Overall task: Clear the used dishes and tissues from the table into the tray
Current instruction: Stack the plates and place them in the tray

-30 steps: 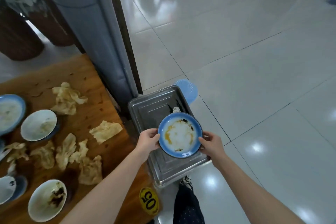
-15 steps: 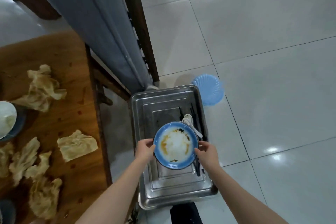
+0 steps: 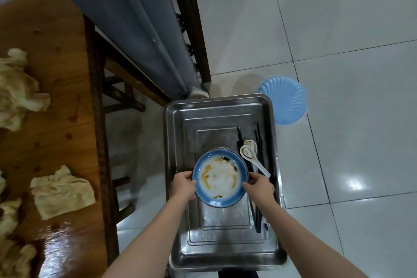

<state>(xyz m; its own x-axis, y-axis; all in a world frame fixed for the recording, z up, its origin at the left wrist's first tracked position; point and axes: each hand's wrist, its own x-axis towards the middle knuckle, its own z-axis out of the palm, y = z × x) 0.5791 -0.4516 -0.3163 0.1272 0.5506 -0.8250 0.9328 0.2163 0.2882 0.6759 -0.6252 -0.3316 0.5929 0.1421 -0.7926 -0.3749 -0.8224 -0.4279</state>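
A blue-rimmed plate (image 3: 220,177) smeared with orange sauce is held between both hands over the steel tray (image 3: 216,110). My left hand (image 3: 183,184) grips its left rim and my right hand (image 3: 259,187) grips its right rim. Whether the plate touches the tray floor I cannot tell. Two white spoons (image 3: 249,153) and black chopsticks (image 3: 259,142) lie in the tray along its right side. Several crumpled used tissues (image 3: 62,192) lie on the wooden table (image 3: 56,70) at the left.
A blue plastic stool (image 3: 283,99) stands on the white tiled floor just behind the tray's far right corner. A grey-covered bench or chair back (image 3: 126,16) with wooden frame runs between table and tray. The table's right edge is close to my left arm.
The view has tilted down and moved nearer to the tray. Both hands have lowered the plate deeper over the tray's middle. The bowls on the table have left the view.
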